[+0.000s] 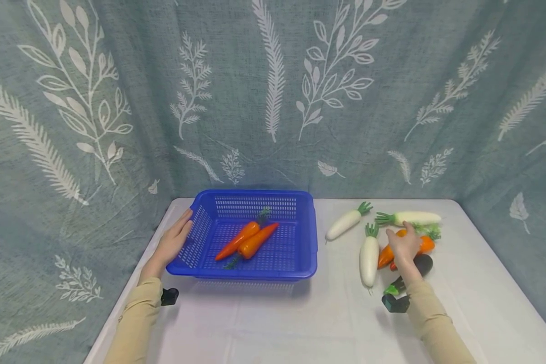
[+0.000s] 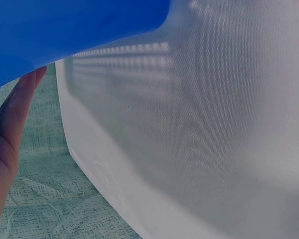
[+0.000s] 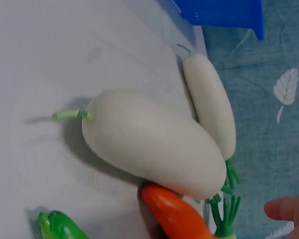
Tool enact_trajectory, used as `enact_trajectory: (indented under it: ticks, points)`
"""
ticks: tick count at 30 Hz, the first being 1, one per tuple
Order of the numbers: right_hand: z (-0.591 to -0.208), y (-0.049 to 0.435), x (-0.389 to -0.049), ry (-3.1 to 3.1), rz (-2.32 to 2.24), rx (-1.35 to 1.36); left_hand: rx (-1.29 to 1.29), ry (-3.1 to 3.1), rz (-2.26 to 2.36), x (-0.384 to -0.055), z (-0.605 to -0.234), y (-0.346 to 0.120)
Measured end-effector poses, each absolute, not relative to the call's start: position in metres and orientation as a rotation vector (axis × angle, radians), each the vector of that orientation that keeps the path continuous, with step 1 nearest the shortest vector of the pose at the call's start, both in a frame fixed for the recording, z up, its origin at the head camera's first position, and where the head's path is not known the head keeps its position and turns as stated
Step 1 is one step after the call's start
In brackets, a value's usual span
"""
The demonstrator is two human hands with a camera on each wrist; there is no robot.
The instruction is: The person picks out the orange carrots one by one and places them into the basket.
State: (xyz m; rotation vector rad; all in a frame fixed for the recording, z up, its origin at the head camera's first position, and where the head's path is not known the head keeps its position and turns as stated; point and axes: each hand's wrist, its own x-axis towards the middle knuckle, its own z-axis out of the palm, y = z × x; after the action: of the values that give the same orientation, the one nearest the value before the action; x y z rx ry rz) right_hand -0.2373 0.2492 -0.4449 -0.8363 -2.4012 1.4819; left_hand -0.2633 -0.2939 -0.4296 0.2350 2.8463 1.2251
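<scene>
My left hand (image 1: 170, 242) lies along the left side of a blue basket (image 1: 313, 237), its fingers straight against the outer wall. In the left wrist view its fingers (image 2: 20, 109) reach up to the blue plastic. Two carrots (image 1: 238, 241) lie inside the basket. On the right, my right hand (image 1: 405, 246) is over a pile of orange carrots (image 1: 384, 256), thumb and forefinger apart, partly hiding them. An eggplant (image 1: 424, 264) lies under its wrist. White radishes (image 1: 369, 263) lie beside and behind the hand; one radish (image 3: 154, 142) fills the middle of the right wrist view.
A white radish (image 1: 343, 225) lies between the basket and the pile, and another radish (image 1: 418, 218) lies behind the carrots. The white table (image 1: 273, 323) is bounded at the back and sides by a patterned grey-green curtain (image 1: 236, 101).
</scene>
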Motion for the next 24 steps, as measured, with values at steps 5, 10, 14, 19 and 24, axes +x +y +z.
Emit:
enact_trajectory:
  ticks: [5, 10, 14, 19, 24]
  points:
    - [-0.450, 0.252, -0.238, -2.476, 1.379, -0.802, 0.225, 2.846, 1.228, -0.263, -0.432, -0.293]
    - [-0.455, 0.251, -0.238, -2.520, 1.326, -0.747, 0.229, 2.850, 1.233, -0.263, -0.432, -0.293]
    - [-0.458, 0.247, -0.238, -2.556, 1.334, -0.738, 0.234, 2.856, 1.234, -0.262, -0.433, -0.294]
    - [-0.461, 0.241, -0.237, -2.634, 1.331, -0.745, 0.240, 2.866, 1.226, -0.262, -0.434, -0.294]
    - [-0.464, 0.238, -0.237, -2.697, 1.323, -0.715, 0.246, 2.867, 1.228, -0.261, -0.435, -0.293]
